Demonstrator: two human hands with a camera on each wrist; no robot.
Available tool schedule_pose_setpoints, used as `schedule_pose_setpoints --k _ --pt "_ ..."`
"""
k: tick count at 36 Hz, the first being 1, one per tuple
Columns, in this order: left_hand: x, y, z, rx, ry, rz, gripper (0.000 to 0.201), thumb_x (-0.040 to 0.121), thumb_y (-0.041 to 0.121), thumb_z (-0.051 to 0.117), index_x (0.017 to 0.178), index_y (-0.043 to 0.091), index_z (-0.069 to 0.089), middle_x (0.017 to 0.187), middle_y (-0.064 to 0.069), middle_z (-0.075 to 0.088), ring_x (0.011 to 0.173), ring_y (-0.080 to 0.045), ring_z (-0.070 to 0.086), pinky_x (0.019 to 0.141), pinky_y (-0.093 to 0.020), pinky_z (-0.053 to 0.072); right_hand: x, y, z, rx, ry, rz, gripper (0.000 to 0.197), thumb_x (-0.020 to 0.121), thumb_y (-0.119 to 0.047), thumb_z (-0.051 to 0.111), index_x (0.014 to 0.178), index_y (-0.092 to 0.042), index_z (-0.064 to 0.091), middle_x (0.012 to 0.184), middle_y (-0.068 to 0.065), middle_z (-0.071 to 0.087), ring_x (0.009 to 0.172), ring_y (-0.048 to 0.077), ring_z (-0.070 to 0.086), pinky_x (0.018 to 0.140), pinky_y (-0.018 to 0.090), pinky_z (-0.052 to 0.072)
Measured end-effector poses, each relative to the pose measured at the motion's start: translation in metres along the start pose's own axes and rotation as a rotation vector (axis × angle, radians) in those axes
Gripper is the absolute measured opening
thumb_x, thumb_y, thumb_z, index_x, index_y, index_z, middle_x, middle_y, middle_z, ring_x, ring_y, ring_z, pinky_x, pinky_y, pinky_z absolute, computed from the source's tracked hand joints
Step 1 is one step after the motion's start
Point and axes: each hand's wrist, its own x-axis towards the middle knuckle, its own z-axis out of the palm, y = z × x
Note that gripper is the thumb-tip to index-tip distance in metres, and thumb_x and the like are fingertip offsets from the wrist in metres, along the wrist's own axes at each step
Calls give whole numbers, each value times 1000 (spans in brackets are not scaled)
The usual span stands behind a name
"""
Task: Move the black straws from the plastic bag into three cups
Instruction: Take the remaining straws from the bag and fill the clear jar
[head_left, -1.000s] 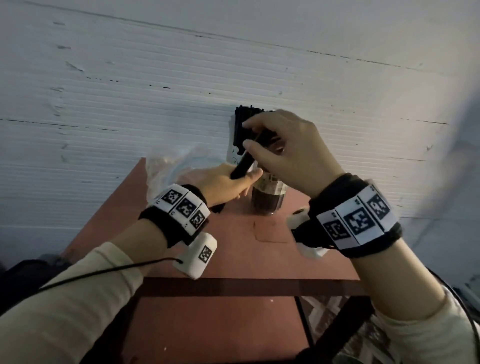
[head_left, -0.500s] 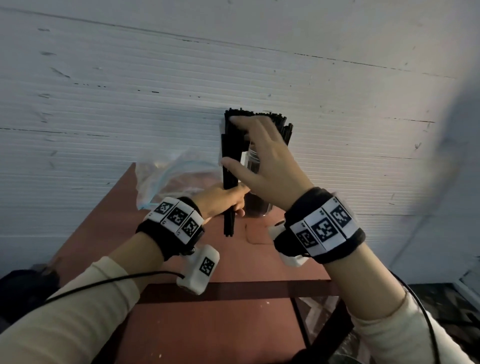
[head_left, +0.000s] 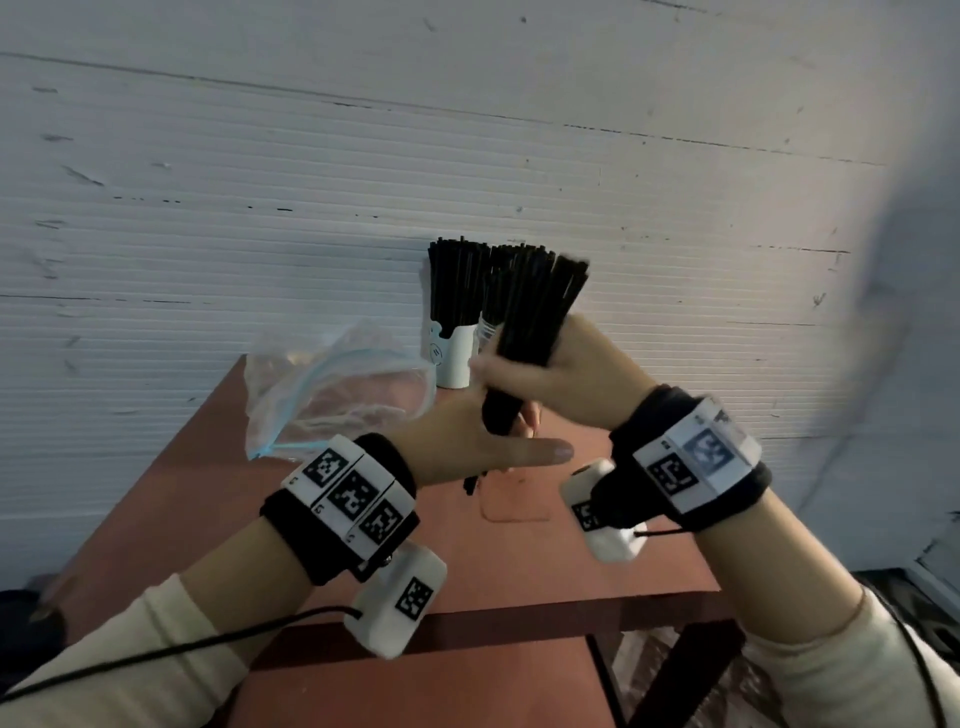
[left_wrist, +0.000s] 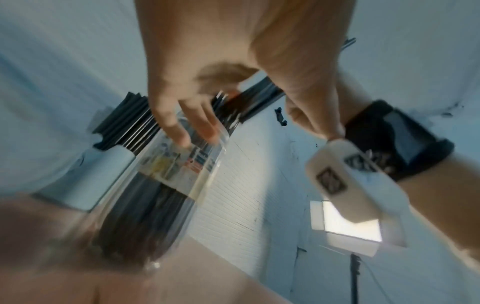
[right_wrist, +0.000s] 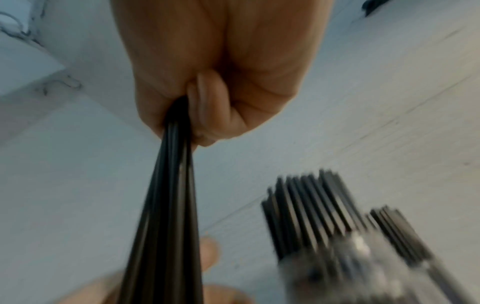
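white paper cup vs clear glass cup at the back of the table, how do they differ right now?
The white paper cup is opaque, hiding its straws' lower ends; the clear glass cup shows them through its wall. The paper cup looks plain apart from a small mark; the glass cup carries a printed colour label. The paper cup stands left of the glass cup, which the hands partly cover in the head view. Both hold black straws upright.

A bundle of thin black plastic straws (head_left: 530, 332) is seen against a white ribbed wall (head_left: 208, 208). A reddish-brown table top (head_left: 519, 561) is shown under a clear crumpled plastic bag with a light blue strip (head_left: 332, 395). Black-and-white square patterns are carried on the black wristbands (head_left: 358, 499).
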Motion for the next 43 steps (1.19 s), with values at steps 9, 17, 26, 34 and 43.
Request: schedule_pose_setpoints --k 9,17,26,34,43 --pt "49 -18 -17 -18 580 41 121 31 72 80 126 45 10 136 5 17 135 -14 23 111 -32 29 37 10 -89 89 405 103 29 93 -24 60 71 -6 64 54 2 49 39 12 36 40 23 29" --pt "94 -27 -53 -146 270 -57 155 30 66 88 149 42 -8 154 -10 28 140 -21 36 113 -44 34 61 32 -92 48 339 173 37 93 -28 59 76 4 63 48 -3 54 38 19 44 46 28 40" --pt "113 -41 -43 -124 276 -75 99 49 60 80 133 27 39 118 10 59 112 -9 58 94 -31 50 73 43 -81 72 379 140 38 94 -25 58 76 9 59 69 25 66 40 21 55 46 24 47" --pt "113 -45 -42 -191 267 -56 61 72 36 84 124 20 56 114 3 70 107 -9 65 95 -32 50 76 46 -76 53 325 107 35 94 -25 58 76 4 59 65 20 66 40 17 55 48 23 46" --pt "110 -46 -52 -285 130 -77 75 63 41 84 127 21 51 121 1 67 113 -13 64 98 -33 49 79 47 -76 42 310 105 29 93 -23 58 69 -8 55 61 15 63 37 15 50 48 26 46"
